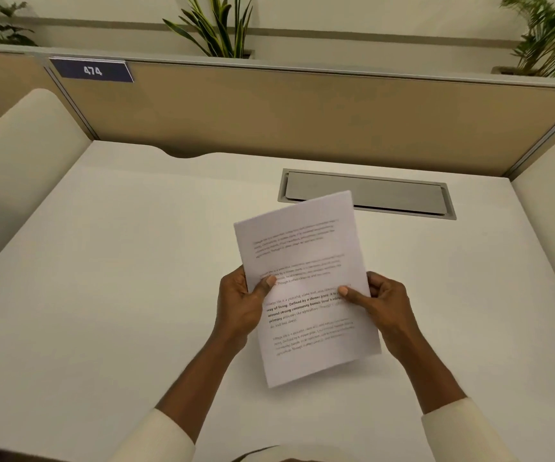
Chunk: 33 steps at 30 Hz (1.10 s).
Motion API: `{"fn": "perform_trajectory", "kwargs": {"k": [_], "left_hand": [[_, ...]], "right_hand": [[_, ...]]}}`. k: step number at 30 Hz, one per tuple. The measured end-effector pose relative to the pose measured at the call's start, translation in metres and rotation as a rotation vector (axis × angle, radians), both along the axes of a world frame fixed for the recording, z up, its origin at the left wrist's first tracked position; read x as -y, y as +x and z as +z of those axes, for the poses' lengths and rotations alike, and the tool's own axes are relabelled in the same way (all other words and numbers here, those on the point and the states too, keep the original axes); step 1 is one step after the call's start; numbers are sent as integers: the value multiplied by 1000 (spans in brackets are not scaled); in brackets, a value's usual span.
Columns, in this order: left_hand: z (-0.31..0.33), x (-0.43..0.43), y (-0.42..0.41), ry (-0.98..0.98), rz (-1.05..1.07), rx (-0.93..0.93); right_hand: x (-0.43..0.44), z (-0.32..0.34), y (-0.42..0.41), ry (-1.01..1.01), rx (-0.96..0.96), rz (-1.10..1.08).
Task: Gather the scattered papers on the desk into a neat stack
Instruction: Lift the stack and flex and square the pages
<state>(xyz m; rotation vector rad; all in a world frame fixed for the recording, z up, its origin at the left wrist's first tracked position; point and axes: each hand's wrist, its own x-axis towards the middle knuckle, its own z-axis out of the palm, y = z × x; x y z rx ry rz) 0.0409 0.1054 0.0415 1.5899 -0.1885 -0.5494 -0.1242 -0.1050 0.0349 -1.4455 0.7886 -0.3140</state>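
Soft, even, warm-white light fills the scene, bright but without harsh glare; the white desk [102,261] shows only a faint shadow under the papers [306,288] and beside the forearms. The wide-angle lens bows the partition [302,111] and the desk edges outward toward the corners; the plant [549,38] at the upper right is smeared with blur, and the printed text is soft, legible only in its bold middle lines.

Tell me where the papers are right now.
In the head view, the papers are held above the desk at centre, left hand and right hand gripping opposite edges, just in front of the cable hatch.
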Motion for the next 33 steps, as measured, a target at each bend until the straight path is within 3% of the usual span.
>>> {"fn": "perform_trajectory", "kwargs": {"k": [5,11,17,20,27,30,33], "left_hand": [[-9,-7,6,-143,164,-152],[-17,-7,8,-270,301,-341],[-22,4,-9,-298,335,-474],[-21,4,-13,-313,328,-469],[-13,-15,22,-371,300,-411],[-7,-33,55,-247,214,-330],[1,-48,78,-42,-85,-158]], "right_hand": [[1,-17,-24,133,-46,51],[-8,-29,-29,420,93,-134],[-49,-29,-5,453,198,-259],[-55,-26,1,344,204,-341],[-25,-16,-7,95,159,-272],[-3,-7,-15,4,118,-211],[15,-2,-19,-54,53,-183]]}}
